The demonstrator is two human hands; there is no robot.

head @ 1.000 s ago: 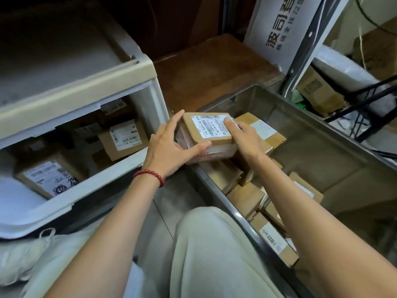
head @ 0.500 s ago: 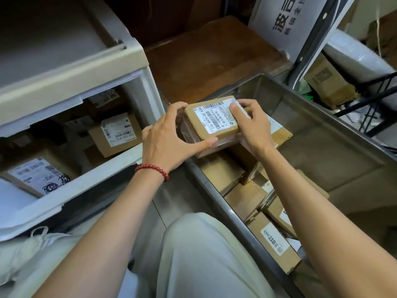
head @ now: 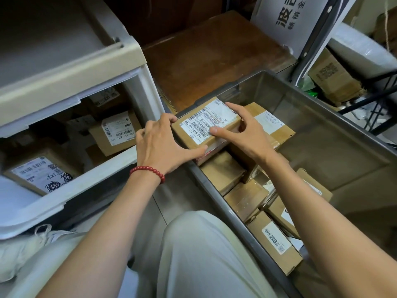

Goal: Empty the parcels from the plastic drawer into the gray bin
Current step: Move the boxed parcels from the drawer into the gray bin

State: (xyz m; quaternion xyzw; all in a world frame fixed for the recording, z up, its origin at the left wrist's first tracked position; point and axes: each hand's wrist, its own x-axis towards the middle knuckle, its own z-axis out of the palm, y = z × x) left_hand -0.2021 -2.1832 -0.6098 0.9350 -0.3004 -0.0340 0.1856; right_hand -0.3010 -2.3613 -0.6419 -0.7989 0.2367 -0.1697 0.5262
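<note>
The left hand (head: 163, 145) and right hand (head: 245, 130) are gripping the labelled parcel (head: 206, 123), fingers curled round it, over the gray bin (head: 333, 143) (transfer step). The next move is requiring lowering and release.

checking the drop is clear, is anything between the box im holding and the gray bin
Nothing visible blocks it. The box is held over the near corner of the open bin; other parcels lie under it, so it would likely rest on those.

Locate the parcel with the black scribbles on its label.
In the head view, the scribbled parcel lies far left inside the plastic drawer, near its front wall.
</note>
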